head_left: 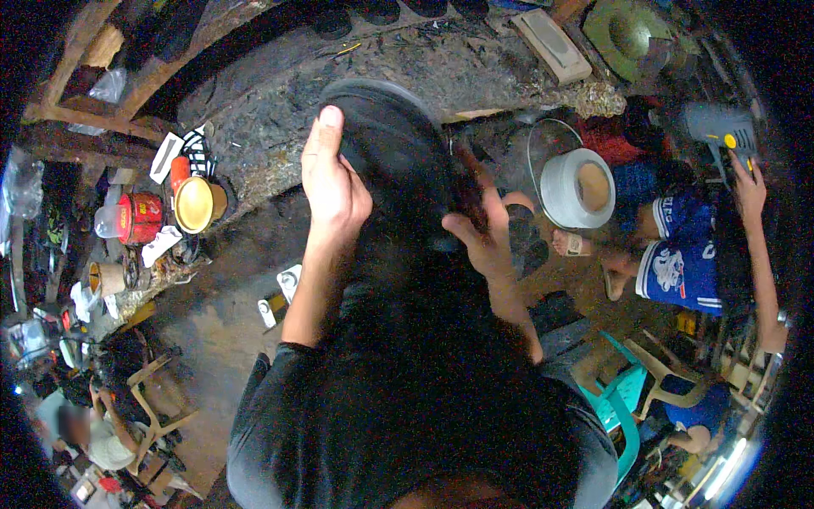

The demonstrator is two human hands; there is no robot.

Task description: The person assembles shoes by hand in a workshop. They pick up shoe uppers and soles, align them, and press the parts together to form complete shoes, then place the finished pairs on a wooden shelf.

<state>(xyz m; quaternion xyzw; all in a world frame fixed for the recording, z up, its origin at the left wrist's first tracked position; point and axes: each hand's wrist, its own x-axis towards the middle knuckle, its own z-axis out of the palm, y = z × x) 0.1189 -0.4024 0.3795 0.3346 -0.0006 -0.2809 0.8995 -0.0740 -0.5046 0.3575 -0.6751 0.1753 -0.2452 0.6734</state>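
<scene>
In front of me is a black rounded piece [381, 127] with a pale rim along its far edge; what kind of thing it is, I cannot make out. My left hand [335, 178] grips its left side, thumb up and fingers pressed against the dark surface. Motion smears my right hand [487, 233] at the piece's right side. Its thumb and forefinger look apart, but the other fingers are hidden. Beyond the piece runs a worn, dark workbench [254, 110].
Left on the bench stand a yellow-topped can [194, 206] and a red container [140, 218]. White coiled rolls [578, 188] lie to the right, near a person in blue shorts [682, 276] whose hand touches a grey device [721, 127]. A teal chair [623, 394] stands lower right.
</scene>
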